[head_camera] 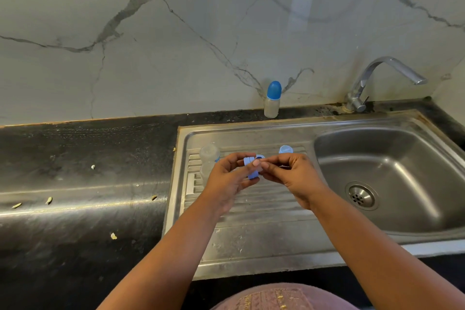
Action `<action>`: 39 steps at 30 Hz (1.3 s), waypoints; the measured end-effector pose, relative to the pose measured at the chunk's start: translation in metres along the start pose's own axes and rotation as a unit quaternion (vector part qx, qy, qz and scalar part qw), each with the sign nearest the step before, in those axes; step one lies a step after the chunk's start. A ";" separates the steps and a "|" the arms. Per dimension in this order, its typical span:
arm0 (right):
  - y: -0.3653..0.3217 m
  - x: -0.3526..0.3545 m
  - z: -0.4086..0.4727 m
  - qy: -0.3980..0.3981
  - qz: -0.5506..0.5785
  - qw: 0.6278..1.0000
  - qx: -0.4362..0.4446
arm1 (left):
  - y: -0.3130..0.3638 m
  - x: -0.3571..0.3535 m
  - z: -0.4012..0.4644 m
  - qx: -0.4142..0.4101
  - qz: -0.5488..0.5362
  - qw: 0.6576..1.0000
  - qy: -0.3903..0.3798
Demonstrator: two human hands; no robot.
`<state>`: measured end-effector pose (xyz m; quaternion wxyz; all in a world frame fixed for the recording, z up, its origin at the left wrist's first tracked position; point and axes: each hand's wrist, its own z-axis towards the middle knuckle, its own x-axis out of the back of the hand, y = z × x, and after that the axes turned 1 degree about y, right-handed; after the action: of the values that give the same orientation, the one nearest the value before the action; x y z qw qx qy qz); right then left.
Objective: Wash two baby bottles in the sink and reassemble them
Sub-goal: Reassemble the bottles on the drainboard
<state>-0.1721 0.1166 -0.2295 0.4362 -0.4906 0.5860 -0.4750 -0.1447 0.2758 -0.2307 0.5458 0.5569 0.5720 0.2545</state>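
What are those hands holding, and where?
The left hand grips a blue bottle ring by its outer rim; the right hand pinches something small at it, unclear what.

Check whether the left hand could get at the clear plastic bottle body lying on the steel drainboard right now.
Probably not at once: the left hand grips a light blue screw ring. The clear plastic bottle body lies just beyond it, with nothing between them.

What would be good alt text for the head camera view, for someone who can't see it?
Two hands, left hand and right hand, hold a light blue plastic bottle ring over the ribbed drainboard of a stainless steel sink. An assembled clear baby bottle with a blue cap stands against the marble wall.
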 end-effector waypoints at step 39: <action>-0.031 0.013 0.011 -0.049 -0.030 0.998 0.008 | 0.016 -0.002 0.008 -0.114 0.000 0.989 -0.097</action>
<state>-0.1582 0.1005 -0.2015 0.4543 -0.5269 0.5450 -0.4679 -0.1319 0.2756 -0.2181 0.6586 0.5128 0.4836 0.2634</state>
